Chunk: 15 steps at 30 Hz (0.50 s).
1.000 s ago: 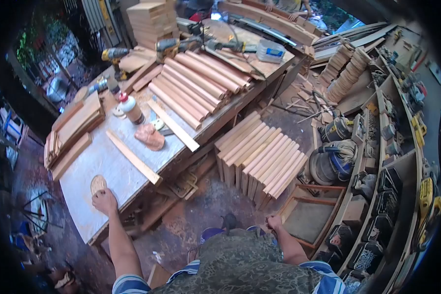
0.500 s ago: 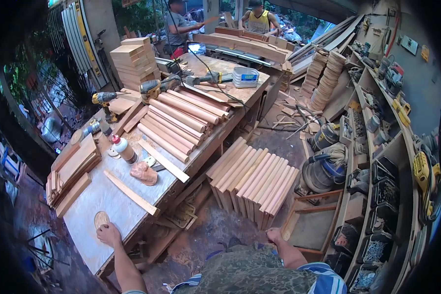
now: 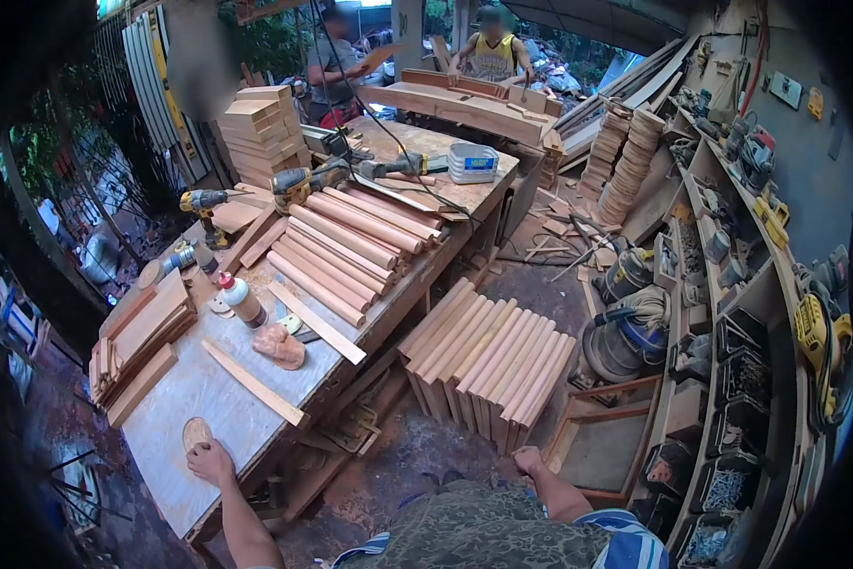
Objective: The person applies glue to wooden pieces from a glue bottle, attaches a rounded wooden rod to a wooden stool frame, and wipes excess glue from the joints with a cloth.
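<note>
My left hand (image 3: 212, 462) rests at the near end of the workbench (image 3: 175, 488), its fingers on the lower edge of a flat oval wooden piece (image 3: 196, 432). My right hand (image 3: 527, 459) is curled beside my body, near the stack of boards on the floor (image 3: 488, 356); whether anything is in it is too small to tell. Up the bench from my left hand lie a thin wooden strip (image 3: 253, 382), a reddish lump (image 3: 278, 347), a white bottle with a red cap (image 3: 242, 301) and a second strip (image 3: 315, 322).
Rounded wooden rods (image 3: 341, 242), drills (image 3: 202, 204) and a clear tub (image 3: 473, 163) are on the bench. Two people (image 3: 495, 55) stand beyond it. At right are a vacuum (image 3: 621, 343), a wooden frame (image 3: 605, 441) and shelves with bins (image 3: 727, 484).
The view has tilted up, bringing the two people more fully into sight. My left hand stays at the oval piece, and my right hand stays curled by my body.
</note>
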Each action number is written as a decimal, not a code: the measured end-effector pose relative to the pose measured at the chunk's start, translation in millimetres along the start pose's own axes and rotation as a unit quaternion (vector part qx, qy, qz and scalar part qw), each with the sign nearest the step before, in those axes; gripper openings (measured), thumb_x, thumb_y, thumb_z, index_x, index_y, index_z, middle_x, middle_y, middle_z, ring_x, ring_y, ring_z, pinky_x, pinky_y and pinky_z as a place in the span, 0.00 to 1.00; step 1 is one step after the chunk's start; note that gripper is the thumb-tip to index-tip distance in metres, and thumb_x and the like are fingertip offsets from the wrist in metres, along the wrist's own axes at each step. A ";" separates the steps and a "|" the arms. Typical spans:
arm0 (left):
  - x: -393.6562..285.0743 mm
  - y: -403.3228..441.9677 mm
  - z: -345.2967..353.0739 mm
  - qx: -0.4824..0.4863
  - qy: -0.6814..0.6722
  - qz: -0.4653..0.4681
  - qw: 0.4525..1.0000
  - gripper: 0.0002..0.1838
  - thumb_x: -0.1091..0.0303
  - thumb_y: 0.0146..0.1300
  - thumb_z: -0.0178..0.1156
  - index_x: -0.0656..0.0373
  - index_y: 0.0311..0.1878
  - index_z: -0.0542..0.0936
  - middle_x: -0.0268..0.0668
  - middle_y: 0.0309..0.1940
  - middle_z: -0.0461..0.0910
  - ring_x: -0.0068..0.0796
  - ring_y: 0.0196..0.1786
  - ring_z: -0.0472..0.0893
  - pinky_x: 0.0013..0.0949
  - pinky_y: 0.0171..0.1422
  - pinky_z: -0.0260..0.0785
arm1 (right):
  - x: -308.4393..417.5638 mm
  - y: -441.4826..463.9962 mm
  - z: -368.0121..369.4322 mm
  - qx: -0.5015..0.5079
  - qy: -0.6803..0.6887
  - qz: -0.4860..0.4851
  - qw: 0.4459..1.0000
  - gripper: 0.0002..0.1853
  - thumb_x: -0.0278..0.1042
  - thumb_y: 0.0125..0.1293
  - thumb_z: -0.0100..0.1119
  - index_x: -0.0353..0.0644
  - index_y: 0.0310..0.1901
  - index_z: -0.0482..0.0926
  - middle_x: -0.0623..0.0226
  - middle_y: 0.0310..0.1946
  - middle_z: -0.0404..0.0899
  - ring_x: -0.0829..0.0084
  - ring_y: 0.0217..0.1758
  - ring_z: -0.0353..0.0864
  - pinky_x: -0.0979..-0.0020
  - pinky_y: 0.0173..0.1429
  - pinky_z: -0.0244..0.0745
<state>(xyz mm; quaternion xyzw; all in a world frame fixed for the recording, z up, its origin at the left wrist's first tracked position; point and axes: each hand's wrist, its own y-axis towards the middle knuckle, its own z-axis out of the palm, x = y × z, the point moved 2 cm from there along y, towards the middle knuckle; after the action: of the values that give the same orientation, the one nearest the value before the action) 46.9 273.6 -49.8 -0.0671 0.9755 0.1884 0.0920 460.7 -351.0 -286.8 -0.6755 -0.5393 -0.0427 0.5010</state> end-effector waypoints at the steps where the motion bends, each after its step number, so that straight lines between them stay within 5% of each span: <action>1: -0.9 -0.6 -1.5 0.003 -0.002 0.000 1.000 0.15 0.55 0.66 0.53 0.55 0.41 0.81 0.43 0.51 0.74 0.47 0.58 0.72 0.51 0.64 0.65 | 1.2 -0.3 0.1 -0.002 -0.005 0.007 1.000 0.06 0.30 0.61 0.65 0.36 0.33 0.87 0.62 0.24 0.84 0.71 0.25 0.81 0.66 0.30 0.76; 15: 0.8 0.9 2.2 -0.013 -0.010 0.004 1.000 0.15 0.55 0.66 0.53 0.57 0.39 0.82 0.44 0.51 0.75 0.48 0.57 0.73 0.51 0.63 0.65 | 3.8 -4.7 7.5 -0.019 -0.021 0.013 1.000 0.10 0.34 0.63 0.68 0.35 0.34 0.88 0.61 0.25 0.85 0.70 0.25 0.82 0.65 0.32 0.78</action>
<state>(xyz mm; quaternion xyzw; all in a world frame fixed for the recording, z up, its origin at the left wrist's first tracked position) 46.2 275.2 -51.7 -0.0625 0.9723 0.2018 0.1000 455.1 -343.4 -285.3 -0.6925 -0.5401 -0.0329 0.4771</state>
